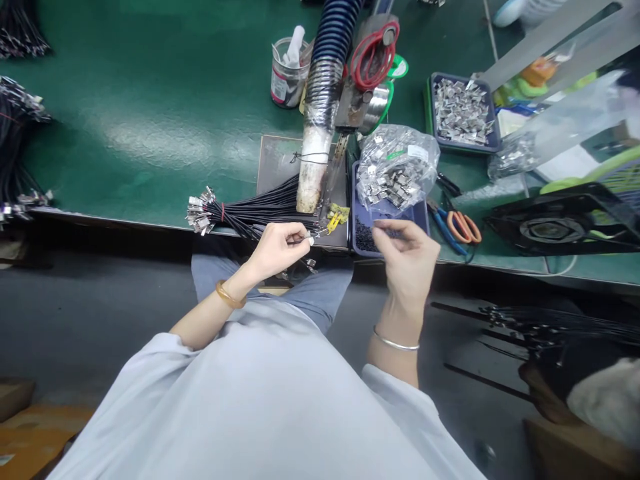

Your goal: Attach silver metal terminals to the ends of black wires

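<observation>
My left hand (281,249) is closed in a pinch at the bench edge, holding a thin cable whose small whitish end (311,239) shows at the fingertips. Just beyond it lies a bundle of black cables (250,212) with metal connectors, tied by a red band. A yellow clip-like piece (333,222) is close to that cable end. My right hand (409,257) hovers over the front of a blue tray (420,217), thumb and fingers drawn together; whatever lies between them cannot be made out. Small black parts (365,237) and a plastic bag of metal connectors (397,167) fill the tray.
A ribbed hose (327,73) and a soldering stand with a solder spool (377,110) rise ahead. Behind are a jar (287,83) and a connector tray (463,110). Scissors (465,227), pliers (445,230) and a black fan (565,223) sit right; cable bundles (20,147) left.
</observation>
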Demonstrator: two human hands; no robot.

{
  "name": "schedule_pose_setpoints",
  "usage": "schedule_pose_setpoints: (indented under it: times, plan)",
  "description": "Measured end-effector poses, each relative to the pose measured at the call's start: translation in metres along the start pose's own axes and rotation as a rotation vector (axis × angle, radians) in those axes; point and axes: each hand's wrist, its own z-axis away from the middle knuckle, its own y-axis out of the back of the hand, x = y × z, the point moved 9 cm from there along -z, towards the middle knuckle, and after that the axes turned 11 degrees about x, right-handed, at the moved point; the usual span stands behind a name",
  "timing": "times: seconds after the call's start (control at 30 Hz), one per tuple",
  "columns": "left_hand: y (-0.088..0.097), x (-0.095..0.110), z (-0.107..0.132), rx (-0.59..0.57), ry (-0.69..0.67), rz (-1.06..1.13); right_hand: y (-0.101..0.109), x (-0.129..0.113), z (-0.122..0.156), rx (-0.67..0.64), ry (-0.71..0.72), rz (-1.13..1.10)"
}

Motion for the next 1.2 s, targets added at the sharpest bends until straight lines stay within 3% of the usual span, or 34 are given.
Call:
schedule_pose_setpoints:
  times: [0.13,0.3,0.57,0.73,0.83,0.93,1.03,1.1,1.2]
  plan:
    - [0.0,0.005,0.003,0.03,-0.031,-0.058,-0.042,-0.008,0.035,-0.213,-0.072,-0.146]
    - [0.001,0.013,0.006,0.04,-0.097,-0.109,-0.064,-0.017,0.048,-0.246,0.026,-0.128]
    - [0.0,0.016,0.008,0.047,-0.175,-0.158,-0.067,-0.025,0.05,-0.296,0.109,-0.096]
    - [0.0,0.019,0.009,0.019,-0.235,-0.174,-0.065,-0.034,0.052,-0.242,0.204,-0.004]
    - [0.001,0.026,0.011,0.006,-0.324,-0.173,-0.059,-0.028,0.046,-0.186,0.136,-0.002]
    - [0.004,0.029,0.011,-0.017,-0.381,-0.152,-0.058,-0.013,0.042,-0.219,-0.017,-0.08]
    - [0.004,0.022,0.009,-0.092,-0.302,-0.081,-0.06,-0.012,0.043,-0.302,-0.019,-0.154]
    - [0.003,0.012,0.007,-0.12,-0.191,-0.018,-0.057,-0.02,0.045,-0.301,0.101,-0.104]
    - [0.006,0.004,0.006,-0.05,-0.085,0.043,-0.046,-0.031,0.047,-0.204,0.27,-0.009]
